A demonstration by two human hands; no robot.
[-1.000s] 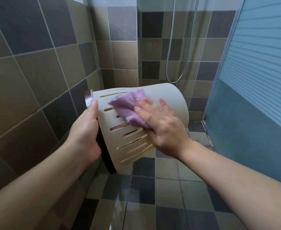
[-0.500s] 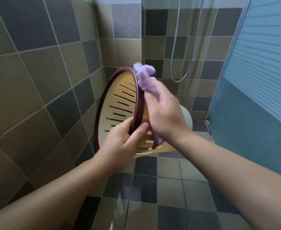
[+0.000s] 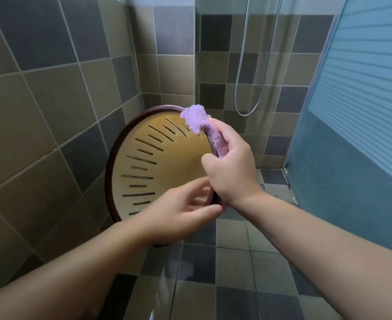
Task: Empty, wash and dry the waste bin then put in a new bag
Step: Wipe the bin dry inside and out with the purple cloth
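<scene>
The cream waste bin (image 3: pixel 167 167) with slotted walls and a dark maroon rim is held in the air, its open mouth turned toward me so I see its inside. My left hand (image 3: pixel 181 215) pinches the rim at its lower right. My right hand (image 3: pixel 231 172) grips a purple cloth (image 3: pixel 202 125) folded over the rim at the upper right, thumb inside the bin and fingers outside. The bin's base and outer wall are hidden.
Tiled walls in brown and grey stand close on the left and behind. A shower hose (image 3: pixel 246 88) hangs on the back wall. A frosted blue glass panel (image 3: pixel 356 112) closes the right side. Tiled floor (image 3: pixel 232 269) lies below.
The bin has been turned from side-on to mouth facing me. My left hand moved to the lower rim; my right hand with the cloth left the outer wall for the rim.
</scene>
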